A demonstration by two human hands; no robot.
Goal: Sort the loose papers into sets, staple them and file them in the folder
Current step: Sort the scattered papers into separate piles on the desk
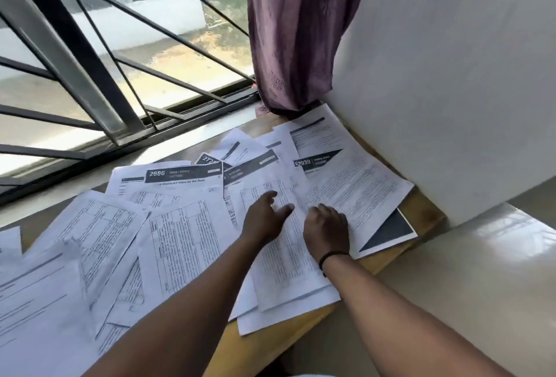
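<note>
- Loose papers [168,226] lie fanned across a wooden desk [264,343] below a barred window [90,54]; sheets overlap at odd angles, so nothing looks sorted into sets yet.
- Both hands work the right-centre of the spread. Left hand [266,220] rests on a printed sheet w/ table grid [282,259], fingers straight and spread, thumb out to the right. It holds nothing; prob. pinning the sheet flat so the pile won't slide.
- Right hand [326,226], black band [332,256] at the wrist, sits just beside the left w/ fingers curled down at the left edge of a text-heavy sheet [355,193]. Appears to pinch or lift that edge, though the fingertips are hidden and a firm grip can't be confirmed.
- Sheets w/ dark header bars lie beyond the hands: "2886" [180,173] far left of them, a "939" sheet [319,161] far right, one w/ a partly hidden number between.
- A dark-printed page [391,232] pokes out under the right-hand stack, near the desk's right edge.
- More papers run to the near left, well apart from both hands.
- Purple curtain [298,30] hangs at the far corner, against a white wall [451,75].
- No stapler or folder visible in view.
</note>
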